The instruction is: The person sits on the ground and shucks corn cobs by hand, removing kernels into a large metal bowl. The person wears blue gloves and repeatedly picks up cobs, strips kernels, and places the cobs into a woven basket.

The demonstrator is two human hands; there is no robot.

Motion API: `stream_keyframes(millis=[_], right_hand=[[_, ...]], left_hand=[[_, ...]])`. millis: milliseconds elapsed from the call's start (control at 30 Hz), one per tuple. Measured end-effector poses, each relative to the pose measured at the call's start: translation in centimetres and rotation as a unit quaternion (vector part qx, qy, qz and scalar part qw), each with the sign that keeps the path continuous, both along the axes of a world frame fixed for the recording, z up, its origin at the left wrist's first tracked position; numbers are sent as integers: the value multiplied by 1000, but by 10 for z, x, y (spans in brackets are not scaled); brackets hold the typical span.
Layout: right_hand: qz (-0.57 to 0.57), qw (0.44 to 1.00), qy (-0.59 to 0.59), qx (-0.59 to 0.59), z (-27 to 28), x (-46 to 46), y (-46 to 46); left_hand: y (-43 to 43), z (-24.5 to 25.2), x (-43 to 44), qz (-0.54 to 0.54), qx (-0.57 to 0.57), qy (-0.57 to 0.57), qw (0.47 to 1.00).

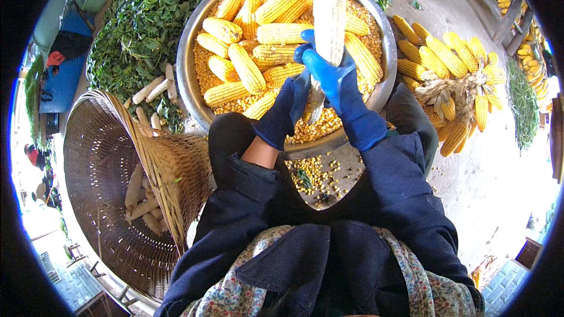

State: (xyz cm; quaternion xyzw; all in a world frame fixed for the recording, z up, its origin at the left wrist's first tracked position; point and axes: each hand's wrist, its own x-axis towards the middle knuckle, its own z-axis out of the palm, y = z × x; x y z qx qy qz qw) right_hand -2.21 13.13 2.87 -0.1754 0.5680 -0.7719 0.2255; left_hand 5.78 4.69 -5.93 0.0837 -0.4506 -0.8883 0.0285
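Observation:
A long pale corn ear, washed out by bright light, stands over the basin with dry husk wisps at its top. My right hand, in a blue coated glove, grips its lower part. Close beside it, my left hand in a matching glove closes around a bare-looking cob whose lower end shows between the hands. How the two pieces meet is hidden by the gloves. Below them is a wide metal basin with loose corn kernels and several yellow corn ears.
A woven basket lies tipped at left with stripped cobs inside. More cobs lie beside green leaves. Tied corn ears rest on the floor at right. Spilled kernels lie between the knees.

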Motion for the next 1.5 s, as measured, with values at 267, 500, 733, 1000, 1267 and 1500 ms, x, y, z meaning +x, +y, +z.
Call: stream_keyframes(millis=[267, 500, 733, 1000, 1267, 1500], right_hand=[[-102, 977, -37, -181, 8, -51, 35], [-156, 954, -62, -250, 19, -68, 48], [-131, 970, 36, -204, 21, -48, 31], [98, 952, 288, 21, 4, 34, 20], [71, 995, -47, -60, 46, -2, 47], [97, 995, 37, 10, 47, -55, 22]], left_hand=[[4, 32, -30, 264, -142, -100, 949], [0, 36, -18, 383, -133, 5, 914], [13, 58, 17, -46, 28, -173, 984], [1, 40, -5, 93, 181, 81, 976], [-6, 63, -10, 204, 50, -9, 978], [14, 78, 2, 28, -50, -96, 994]])
